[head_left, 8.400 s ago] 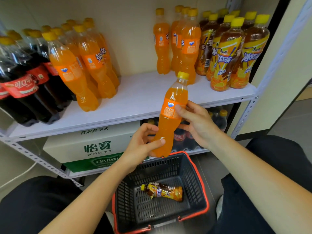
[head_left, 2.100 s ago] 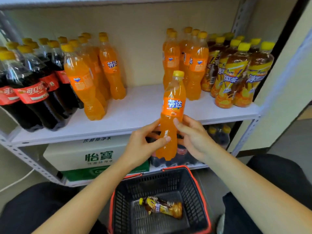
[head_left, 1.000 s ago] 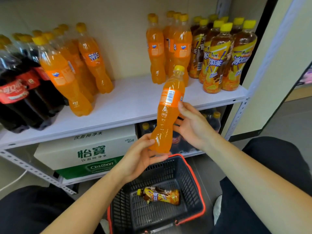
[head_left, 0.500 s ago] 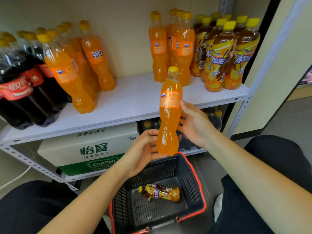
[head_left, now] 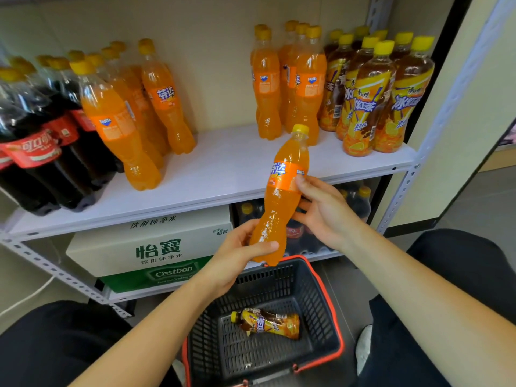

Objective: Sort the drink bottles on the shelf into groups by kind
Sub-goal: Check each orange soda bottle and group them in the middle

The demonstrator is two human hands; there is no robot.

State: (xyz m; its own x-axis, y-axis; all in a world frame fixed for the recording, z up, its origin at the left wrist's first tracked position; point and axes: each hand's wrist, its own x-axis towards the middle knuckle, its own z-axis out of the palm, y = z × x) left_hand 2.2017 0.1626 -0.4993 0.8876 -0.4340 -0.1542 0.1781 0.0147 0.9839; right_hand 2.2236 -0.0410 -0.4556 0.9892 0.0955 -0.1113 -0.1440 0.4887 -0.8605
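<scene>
We hold the orange bottle in both hands. Our left hand grips its lower end from the left and below, with the thumb laid across the front and the other fingers hidden behind. Our right hand takes its middle from the right: the uppermost fingertip presses the edge of the label, and the remaining fingers curl round the back. Both forearms are bare. The left reaches the bottle from the lower left, the right from the lower right, both wrists nearly straight.
</scene>
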